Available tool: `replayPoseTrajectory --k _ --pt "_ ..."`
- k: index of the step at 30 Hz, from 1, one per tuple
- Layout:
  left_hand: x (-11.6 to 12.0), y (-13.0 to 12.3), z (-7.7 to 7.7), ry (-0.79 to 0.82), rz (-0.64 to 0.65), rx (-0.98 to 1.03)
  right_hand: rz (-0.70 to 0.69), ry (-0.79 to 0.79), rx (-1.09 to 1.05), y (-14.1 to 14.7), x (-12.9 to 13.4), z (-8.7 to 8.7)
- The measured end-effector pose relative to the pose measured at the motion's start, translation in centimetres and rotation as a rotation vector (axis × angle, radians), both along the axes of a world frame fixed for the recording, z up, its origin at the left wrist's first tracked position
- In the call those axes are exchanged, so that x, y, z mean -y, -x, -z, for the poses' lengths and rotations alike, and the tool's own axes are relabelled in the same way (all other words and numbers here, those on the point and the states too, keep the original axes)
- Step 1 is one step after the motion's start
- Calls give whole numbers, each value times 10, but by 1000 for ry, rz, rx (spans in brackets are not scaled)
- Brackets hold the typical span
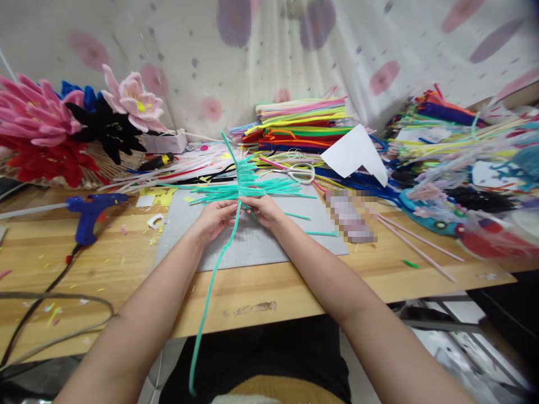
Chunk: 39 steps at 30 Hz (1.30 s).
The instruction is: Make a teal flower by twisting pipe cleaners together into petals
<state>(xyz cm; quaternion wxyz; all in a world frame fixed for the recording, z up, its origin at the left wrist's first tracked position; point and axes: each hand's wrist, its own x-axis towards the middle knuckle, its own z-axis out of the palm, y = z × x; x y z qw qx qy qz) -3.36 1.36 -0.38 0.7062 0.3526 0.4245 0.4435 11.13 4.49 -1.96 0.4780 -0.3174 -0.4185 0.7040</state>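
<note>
Between my two hands is a turquoise pipe cleaner piece (245, 175), a long central stem with many short strips standing out from it in a row. Its long tail (210, 292) hangs down toward me past the table edge. My left hand (219, 219) pinches the stem from the left side. From the right, my right hand (263, 210) closes its fingertips on the same stem, close to the left fingertips. Beneath lies a grey mat (261, 252), with more cut turquoise pipe cleaners (286, 188) on it, a few lying apart on the right.
A blue glue gun (86, 213) with its cord lies at left, below fuzzy flowers (37, 112). Behind the mat are scissors (301, 172) and stacked coloured pipe cleaners (303, 123). White paper (357, 154), a blurred-out object (351, 216) and pink sticks (416, 247) lie right.
</note>
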Motion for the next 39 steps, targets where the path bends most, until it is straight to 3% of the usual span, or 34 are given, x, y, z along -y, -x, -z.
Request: replayPoseTrajectory --k 13,18,27,32,39 --pt "2 -11 4 -167 -134 -64 -6 31 -36 3 0 2" --pt "1 -10 7 -171 -72 12 -31 19 -10 3 1 -2" --pt "-3 0 5 36 80 112 -64 -84 25 2 5 -7" --pt "-3 -1 -2 174 19 102 -10 -145 102 2 3 -2" --pt "-4 3 -4 217 -53 123 67 -162 103 1 0 2"
